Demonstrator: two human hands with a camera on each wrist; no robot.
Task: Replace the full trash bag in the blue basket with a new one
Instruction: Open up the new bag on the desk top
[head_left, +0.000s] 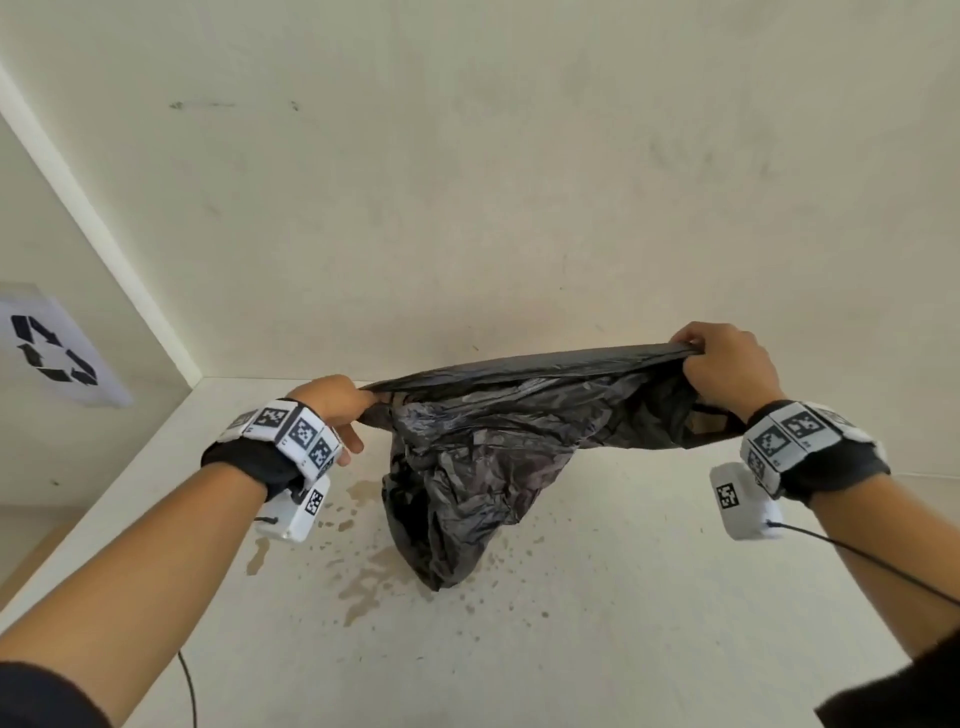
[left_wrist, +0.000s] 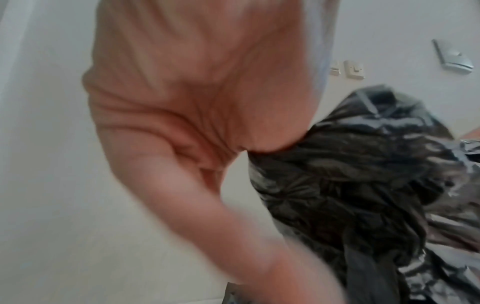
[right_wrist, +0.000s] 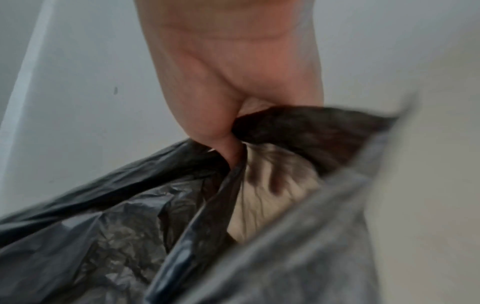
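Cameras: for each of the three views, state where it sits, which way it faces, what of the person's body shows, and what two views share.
Head: on the head, facing forward and down; both forearms, left hand and right hand stretch the bag between them.
Left wrist: looks along the left hand at the bag.
Right wrist: looks along the right hand at the bag's rim.
Shared: every view shows the bag.

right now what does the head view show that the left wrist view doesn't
Only the head view shows the right hand gripping the black trash bag at its far edge, the recycling sign on the wall, and the stained floor under the hanging bag. Only the left wrist view shows wall switches and a metal fitting. Both show the left hand pinching the bag's edge.
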